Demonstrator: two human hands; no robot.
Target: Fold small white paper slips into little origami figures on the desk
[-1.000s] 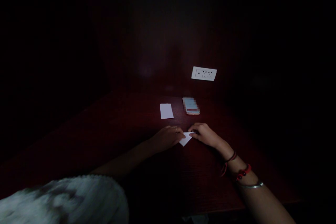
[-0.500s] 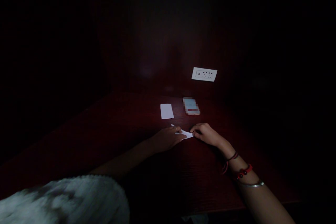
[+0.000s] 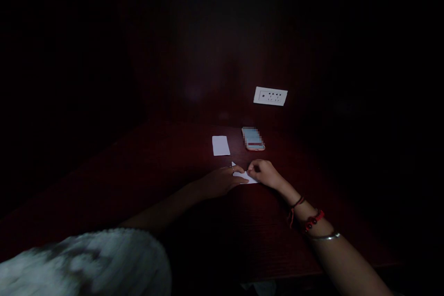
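A small white folded paper (image 3: 245, 176) lies on the dark red table (image 3: 166, 171) between both hands. My left hand (image 3: 222, 180) rests on its left part, fingers pressed flat over it. My right hand (image 3: 264, 173) pinches the paper's right edge with curled fingers. A corner of the paper sticks up behind my left fingers. My right wrist carries red cord bracelets and a metal bangle.
A white card (image 3: 221, 145) lies flat beyond my hands. A phone (image 3: 253, 138) with a lit screen sits to its right. A white wall socket (image 3: 270, 96) is on the dark panel behind. A white sleeve (image 3: 83, 263) fills the lower left.
The paper has gone from a downward-pointing triangle to a flatter shape with a corner raised. My right hand has shifted slightly left and up, toward my left hand.
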